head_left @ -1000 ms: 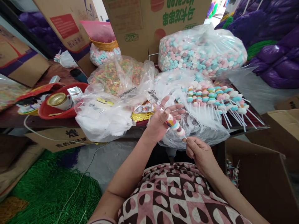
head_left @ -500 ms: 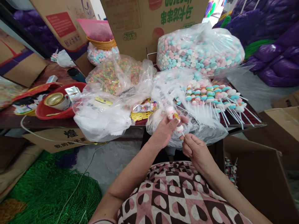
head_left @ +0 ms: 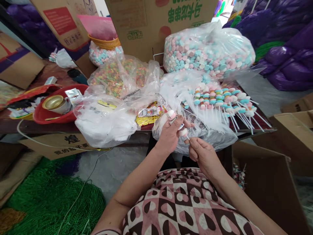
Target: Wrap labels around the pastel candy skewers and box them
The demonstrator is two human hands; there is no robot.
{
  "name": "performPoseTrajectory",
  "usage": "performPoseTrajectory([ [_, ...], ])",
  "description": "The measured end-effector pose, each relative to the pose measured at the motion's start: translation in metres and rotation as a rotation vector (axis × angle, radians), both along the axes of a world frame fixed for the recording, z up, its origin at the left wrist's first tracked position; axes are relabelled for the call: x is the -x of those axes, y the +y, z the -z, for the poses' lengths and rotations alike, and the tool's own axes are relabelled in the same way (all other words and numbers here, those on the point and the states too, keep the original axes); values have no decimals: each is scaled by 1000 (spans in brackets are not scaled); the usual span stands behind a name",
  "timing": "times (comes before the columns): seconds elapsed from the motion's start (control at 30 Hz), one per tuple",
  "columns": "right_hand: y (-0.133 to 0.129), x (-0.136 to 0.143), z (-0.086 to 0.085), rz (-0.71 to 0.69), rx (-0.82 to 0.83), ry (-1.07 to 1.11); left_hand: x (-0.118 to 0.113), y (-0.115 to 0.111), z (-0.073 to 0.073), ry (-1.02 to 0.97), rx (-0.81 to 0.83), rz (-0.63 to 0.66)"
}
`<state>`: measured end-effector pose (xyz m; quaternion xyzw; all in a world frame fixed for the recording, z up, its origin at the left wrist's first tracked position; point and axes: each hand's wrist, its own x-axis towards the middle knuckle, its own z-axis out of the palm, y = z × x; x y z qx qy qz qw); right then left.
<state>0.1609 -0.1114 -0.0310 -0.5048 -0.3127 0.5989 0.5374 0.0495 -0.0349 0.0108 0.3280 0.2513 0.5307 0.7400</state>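
- A person in a patterned top [head_left: 186,202] stands or sits close to the table [head_left: 60,74], both bare forearms stretched forward.
- The right hand [head_left: 201,150] has its grip together, thumb and fingers pinching the lower end of the white stick of the candy skewer [head_left: 183,132].
- The left hand [head_left: 170,134] has its grip clamped on the middle of that skewer, hiding part of it; pink and white sweets show on either side of the fingers.
- The skewer slants in the air between the hands, above a crumpled clear bag [head_left: 216,139] at the table's front edge.
- Below, to the right, an open carton [head_left: 269,189] contains some wrapped items.
- Just left of the left hand lie yellow strips [head_left: 146,120], next to a white-filled bag [head_left: 105,124].
- Farther left, a red basin [head_left: 40,116] has a gold-coloured bowl [head_left: 53,101] in it.
- To the right, loaded skewers [head_left: 220,98] rest in a pile, sticks toward the person.
- Behind stand a bag of multicoloured sweets [head_left: 122,75] and a big bag of pastel sweets [head_left: 207,54].
- Farther back is a tall cardboard box [head_left: 137,23].
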Motion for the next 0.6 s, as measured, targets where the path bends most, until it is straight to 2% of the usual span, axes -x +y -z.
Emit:
performPoseTrajectory([
  [0.1, -3, -3, 4, -27, -39, -134, 5, 4, -2, 21, 1, -12],
  [0.17, -5, -4, 7, 4, -38, -174, 5, 3, 2, 39, -8, 0],
  [0.27, -6, -6, 8, 33, -53, -150, 4, -2, 9, 44, 3, 87],
  [0.37, -7, -9, 9, -1, -98, -173, 13, -1, 9, -3, -9, 161],
  [0.5, -11, -11, 12, -4, -129, -254, 27, 14, -3, -87, -39, 33],
  [0.6, -10, -10, 12, 5, -136, -298, 25, 20, -6, -55, 8, -37],
])
